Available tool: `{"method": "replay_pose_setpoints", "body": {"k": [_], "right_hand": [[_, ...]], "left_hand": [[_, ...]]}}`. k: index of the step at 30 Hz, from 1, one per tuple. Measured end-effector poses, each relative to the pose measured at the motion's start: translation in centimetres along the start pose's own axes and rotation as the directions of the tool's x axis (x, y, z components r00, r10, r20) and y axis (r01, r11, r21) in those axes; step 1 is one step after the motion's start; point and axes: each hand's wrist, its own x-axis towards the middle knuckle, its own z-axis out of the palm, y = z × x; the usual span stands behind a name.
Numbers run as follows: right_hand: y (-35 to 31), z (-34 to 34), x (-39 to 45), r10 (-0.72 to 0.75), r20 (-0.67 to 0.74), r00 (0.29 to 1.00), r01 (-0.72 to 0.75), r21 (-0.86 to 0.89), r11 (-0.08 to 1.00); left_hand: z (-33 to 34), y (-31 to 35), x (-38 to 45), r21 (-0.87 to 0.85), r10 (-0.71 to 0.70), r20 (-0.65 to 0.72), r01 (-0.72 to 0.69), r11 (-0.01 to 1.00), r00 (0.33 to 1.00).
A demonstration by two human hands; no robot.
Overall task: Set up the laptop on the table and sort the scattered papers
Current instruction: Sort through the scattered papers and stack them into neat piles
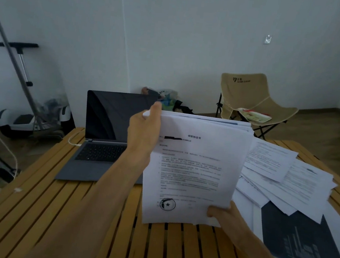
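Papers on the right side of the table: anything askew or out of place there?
Yes. The loose white printed sheets lie fanned at different angles, overlapping each other and a dark chart page near the slatted wooden table edge. The left hand and right hand grip a squared white stack.

Laptop [105,139] sits left on the table [53,211] — loose papers [284,181] right of it.

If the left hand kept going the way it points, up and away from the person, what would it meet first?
Probably the open laptop's dark screen, directly behind the left hand, which grips the paper stack's top corner; depth is unclear.
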Motion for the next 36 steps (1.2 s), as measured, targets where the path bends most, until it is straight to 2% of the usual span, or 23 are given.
{"method": "replay_pose_setpoints", "body": {"k": [2,4,6,7,9,11,13,16,19,22,24,26,27,29,31,33,34,36], "right_hand": [[-0.1,0.0,-0.1,-0.005,-0.006,1.000,0.005,0.013,1.000],[-0.3,0.1,-0.1,0.025,-0.053,0.998,-0.023,0.040,0.999],[-0.6,0.7,-0.2,0.072,-0.086,0.994,-0.067,0.060,0.996],[-1.3,1.3,-0.5,0.105,-0.080,0.991,-0.100,0.064,0.993],[-2.7,2.8,-0.9,0.171,-0.005,0.985,-0.170,0.064,0.983],[-3.8,4.6,-0.8,0.269,0.101,0.958,-0.280,0.120,0.952],[-4.6,7.1,-0.3,0.372,0.171,0.912,-0.395,0.131,0.909],[-4.3,10.8,0.6,0.485,0.226,0.845,-0.517,0.112,0.848],[-3.1,13.3,1.4,0.547,0.265,0.794,-0.577,0.042,0.816],[-2.7,13.9,1.8,0.552,0.259,0.793,-0.570,-0.005,0.822],[-2.9,13.3,1.7,0.572,0.258,0.779,-0.567,-0.101,0.818],[-3.2,12.4,1.1,0.603,0.233,0.763,-0.534,-0.300,0.791],[-3.5,11.8,0.7,0.608,0.207,0.766,-0.500,-0.401,0.767],[-4.1,9.9,-0.3,0.595,0.140,0.792,-0.434,-0.557,0.708],[-4.5,7.0,-1.2,0.516,0.080,0.853,-0.368,-0.610,0.702],[-4.2,3.1,-1.8,0.376,-0.026,0.926,-0.303,-0.646,0.701],[-3.9,1.0,-2.0,0.306,-0.105,0.946,-0.293,-0.677,0.675],[-3.2,-3.4,-2.6,0.192,-0.260,0.946,-0.322,-0.731,0.601]], "left_hand": [[-0.5,-0.9,-0.4,0.029,0.134,0.048,-0.135,0.990,0.990],[-1.0,-3.2,-1.5,-0.063,0.288,0.172,-0.281,0.958,0.942],[-1.7,-6.1,-2.4,-0.128,0.315,0.282,-0.290,0.948,0.906],[-2.2,-7.4,-2.5,-0.143,0.301,0.291,-0.269,0.952,0.908],[-3.4,-9.1,-1.6,-0.118,0.233,0.226,-0.211,0.970,0.946],[-5.1,-10.7,0.8,0.017,0.077,0.113,-0.079,0.997,0.991],[-7.2,-12.6,3.8,0.190,-0.116,0.033,0.108,0.976,0.993],[-9.5,-14.8,6.7,0.395,-0.265,-0.065,0.268,0.879,0.962],[-10.7,-16.5,7.6,0.575,-0.248,-0.151,0.289,0.765,0.957],[-11.0,-17.9,7.4,0.670,-0.256,-0.188,0.315,0.673,0.948],[-10.6,-18.8,7.0,0.781,-0.264,-0.205,0.320,0.536,0.943],[-9.5,-18.3,5.8,0.897,-0.189,-0.217,0.272,0.349,0.958],[-8.6,-17.7,5.2,0.923,-0.116,-0.193,0.220,0.315,0.974],[-5.8,-16.3,3.6,0.934,0.041,-0.058,0.039,0.356,0.998],[-2.0,-15.3,1.4,0.858,0.078,0.220,-0.231,0.459,0.972],[2.1,-14.5,-1.6,0.724,-0.023,0.500,-0.404,0.559,0.866],[4.1,-14.4,-3.2,0.679,-0.065,0.593,-0.455,0.576,0.803],[8.0,-14.7,-6.0,0.624,-0.076,0.700,-0.557,0.548,0.710]]}}
